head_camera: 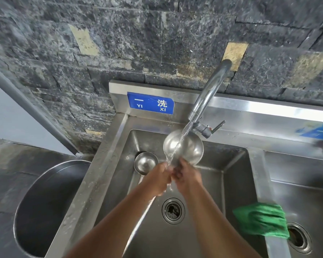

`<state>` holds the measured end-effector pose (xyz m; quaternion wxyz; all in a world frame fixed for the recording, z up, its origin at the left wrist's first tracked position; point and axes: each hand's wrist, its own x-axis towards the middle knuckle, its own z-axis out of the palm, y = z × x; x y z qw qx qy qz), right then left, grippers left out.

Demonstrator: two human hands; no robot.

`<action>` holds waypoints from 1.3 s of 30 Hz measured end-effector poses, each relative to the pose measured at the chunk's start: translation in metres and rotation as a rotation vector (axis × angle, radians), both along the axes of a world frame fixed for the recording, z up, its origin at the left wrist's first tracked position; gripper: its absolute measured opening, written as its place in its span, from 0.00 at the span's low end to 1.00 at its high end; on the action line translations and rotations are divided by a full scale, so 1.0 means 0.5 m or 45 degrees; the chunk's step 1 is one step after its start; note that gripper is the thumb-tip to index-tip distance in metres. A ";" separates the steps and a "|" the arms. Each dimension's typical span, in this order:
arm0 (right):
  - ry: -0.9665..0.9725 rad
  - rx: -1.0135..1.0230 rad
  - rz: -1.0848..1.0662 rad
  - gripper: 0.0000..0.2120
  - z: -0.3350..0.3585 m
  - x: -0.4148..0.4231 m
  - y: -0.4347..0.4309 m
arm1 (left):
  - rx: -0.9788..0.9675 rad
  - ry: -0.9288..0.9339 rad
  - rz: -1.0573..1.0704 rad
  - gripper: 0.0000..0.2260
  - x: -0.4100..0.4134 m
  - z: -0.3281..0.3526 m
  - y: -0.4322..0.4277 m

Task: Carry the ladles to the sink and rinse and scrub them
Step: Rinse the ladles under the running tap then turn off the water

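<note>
Fingers [177, 172] of the right hand [187, 176] curl round the neck of the large round steel ladle [186, 148] over the steel sink [104, 151], under running water. The left hand [159, 178] grip I cannot tell. Rinsing is the step now, I think; scrubbing will need the green cloth [259, 222] nearby.

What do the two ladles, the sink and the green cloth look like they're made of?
The larger ladle and smaller ladle: probably stainless steel, polished, with mirror-like highlights. The sink: stainless steel too, brushed and duller, with folded sheet edges. The green cloth: soft textile, possibly microfibre; it drapes and wrinkles over the divider.
</note>
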<state>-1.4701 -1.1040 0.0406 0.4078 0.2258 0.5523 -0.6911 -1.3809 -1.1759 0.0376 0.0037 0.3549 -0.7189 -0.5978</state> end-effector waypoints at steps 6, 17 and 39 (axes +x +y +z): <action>0.637 0.298 0.595 0.19 0.004 0.037 -0.065 | 0.450 0.361 0.478 0.08 -0.033 0.015 0.011; 1.087 0.594 1.168 0.36 -0.010 0.086 -0.014 | 0.741 0.432 1.105 0.13 -0.001 0.025 0.031; 0.633 0.203 1.327 0.10 -0.005 0.109 0.178 | 0.956 0.583 0.892 0.04 -0.034 0.043 -0.042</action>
